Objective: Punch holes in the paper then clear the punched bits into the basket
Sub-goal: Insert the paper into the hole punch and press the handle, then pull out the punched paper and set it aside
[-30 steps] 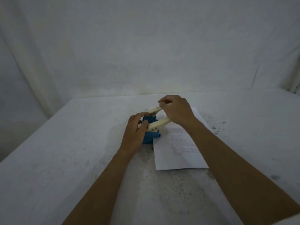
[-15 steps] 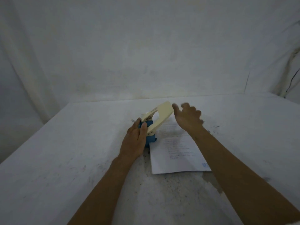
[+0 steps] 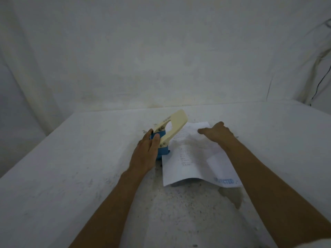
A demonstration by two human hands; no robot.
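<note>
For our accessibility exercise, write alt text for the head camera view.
A person's left hand steadies a blue hole punch with its cream lever raised, while the right hand rests on a printed paper beside it, on a white-covered table.

From my remote seat I see a white cloth-covered table [image 3: 71,176] filling the lower half of the view, its surface speckled with dark flecks and grey smudges, densest near the middle front. Behind it hangs a white draped backdrop [image 3: 161,51] with faint yellowish stains and soft folds at the left. At the far right a thin dark cable [image 3: 320,83] runs down the drape.
</note>
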